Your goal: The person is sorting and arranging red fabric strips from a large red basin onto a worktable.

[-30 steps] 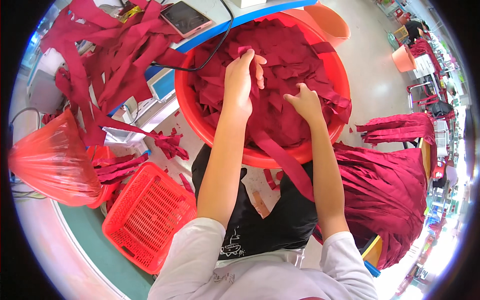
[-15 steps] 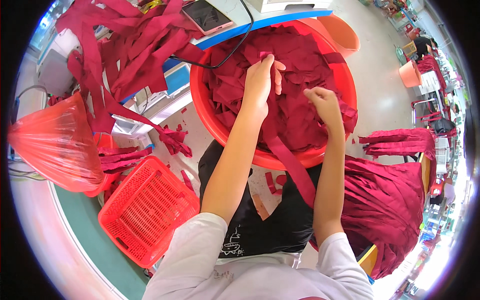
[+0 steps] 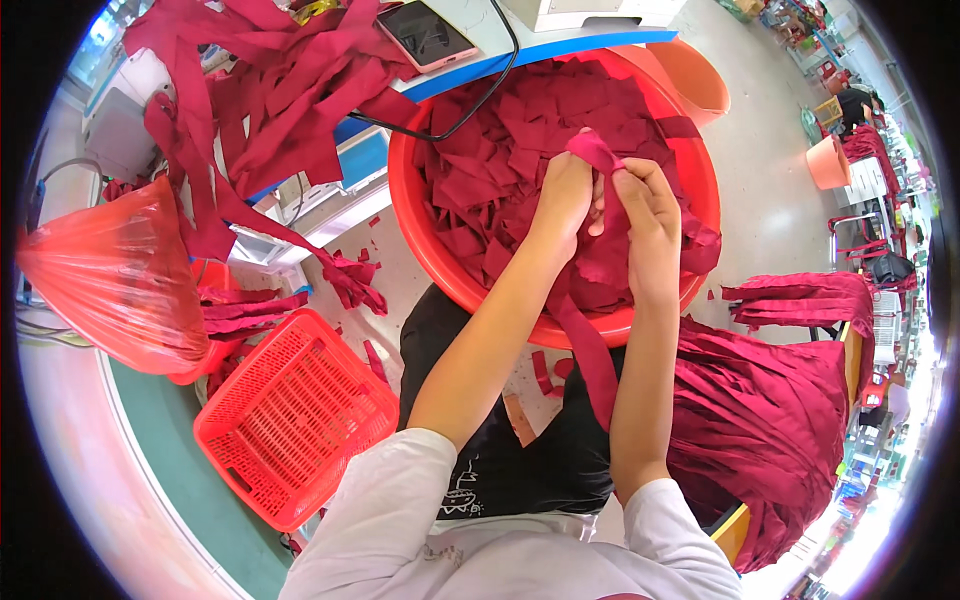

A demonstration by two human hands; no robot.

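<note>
Above a red basin (image 3: 402, 205), both my hands are closed on one dark red fabric strip (image 3: 590, 362). My left hand (image 3: 566, 200) grips it, with a fold of the cloth standing up over the thumb side. Close beside it, my right hand (image 3: 650, 205) pinches the same strip between thumb and fingers. From the hands the strip hangs over the basin's near rim and down past my right forearm. Cut fabric pieces (image 3: 530, 120) of the same red fill the basin. The palm side of my left hand is mostly hidden.
Long red strips (image 3: 280, 110) and a phone (image 3: 427, 36) lie on the table at upper left, where a black cable (image 3: 485, 95) dips over the basin. A red plastic basket (image 3: 295, 420) and tied red bag (image 3: 120, 275) are left. Red fabric (image 3: 755, 420) drapes at right.
My right hand has come up and left from beside the strip and now pinches it. My left hand has moved right and down, bringing the hands together.
</note>
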